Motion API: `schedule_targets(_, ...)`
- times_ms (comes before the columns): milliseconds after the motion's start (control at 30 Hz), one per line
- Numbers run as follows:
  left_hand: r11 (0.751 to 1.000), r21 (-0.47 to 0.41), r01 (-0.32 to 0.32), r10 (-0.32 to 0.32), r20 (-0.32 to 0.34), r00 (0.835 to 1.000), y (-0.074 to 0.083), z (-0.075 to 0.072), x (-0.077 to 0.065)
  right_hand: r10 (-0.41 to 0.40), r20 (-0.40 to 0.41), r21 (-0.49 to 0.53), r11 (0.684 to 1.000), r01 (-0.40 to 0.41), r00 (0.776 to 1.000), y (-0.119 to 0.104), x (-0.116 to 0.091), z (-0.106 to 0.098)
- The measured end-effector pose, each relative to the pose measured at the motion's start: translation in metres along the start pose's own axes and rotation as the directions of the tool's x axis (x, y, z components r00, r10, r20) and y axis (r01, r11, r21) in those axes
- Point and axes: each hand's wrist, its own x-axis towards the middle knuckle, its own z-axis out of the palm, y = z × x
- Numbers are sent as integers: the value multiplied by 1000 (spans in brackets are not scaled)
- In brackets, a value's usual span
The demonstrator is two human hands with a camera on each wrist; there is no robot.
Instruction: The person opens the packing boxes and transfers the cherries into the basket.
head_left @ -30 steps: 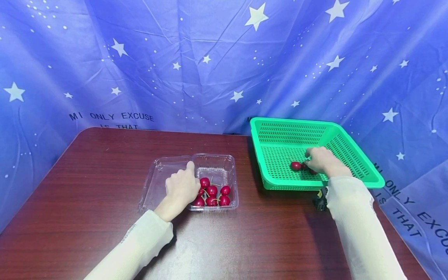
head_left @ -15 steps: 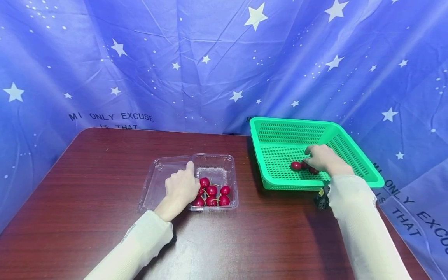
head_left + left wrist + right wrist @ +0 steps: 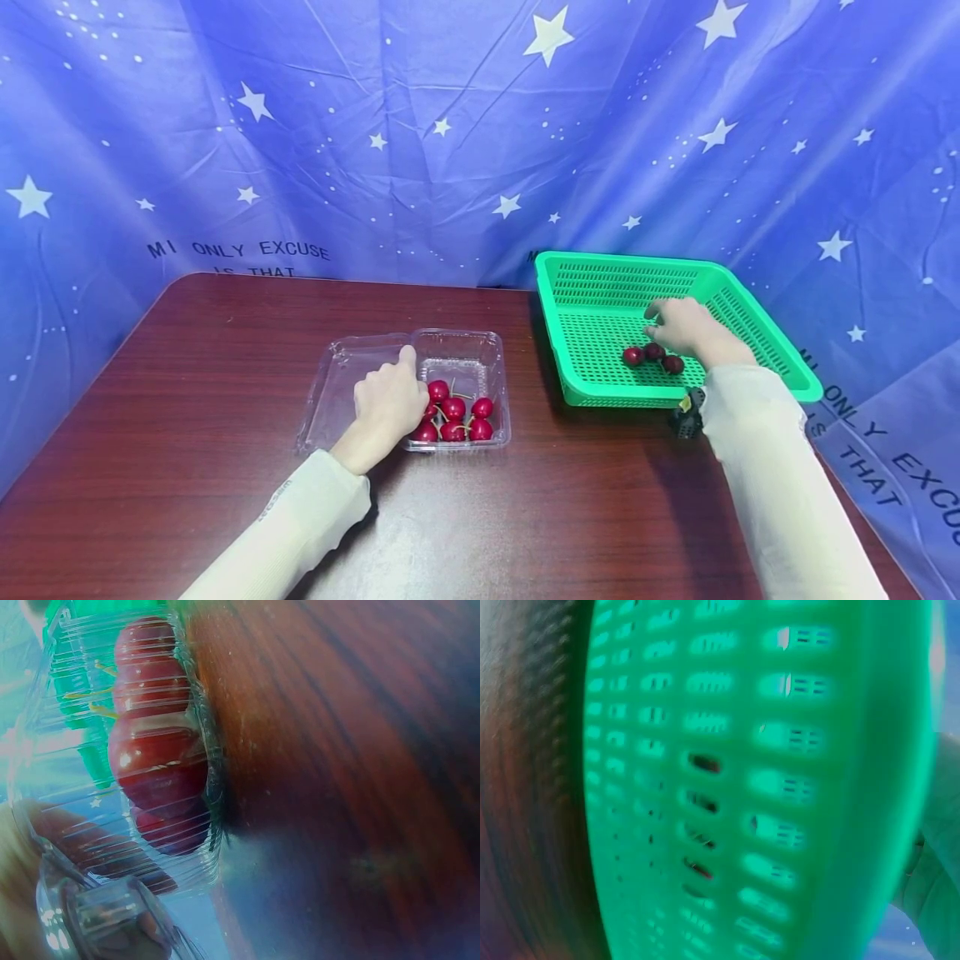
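My left hand holds the left wall of a clear plastic clamshell box, where the lid folds out flat. In the left wrist view a finger shows through the ribbed plastic, beside the red cherries. Several bright red cherries with green stems sit in the near half of the box. Over a green slotted basket, my right hand hovers with loosely bent fingers. Just below it lie three cherries, two of them darker. The basket's side hides most of this hand in the right wrist view.
Both containers stand on a dark red-brown wooden table, with bare wood between them. A blue star-printed curtain hangs behind and along the sides. A small black wrist device is by the right cuff, just outside the basket's near rim.
My right hand has let go of the cherries in the basket and risen slightly up and back, uncovering all three. The left hand and the box have stayed in place.
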Motion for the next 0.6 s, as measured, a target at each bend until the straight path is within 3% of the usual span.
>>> schedule_targets(600,1000,17,11,-11,9,1000,1,0,0,-95,-83,38,994,98,992,-45,6,-19)
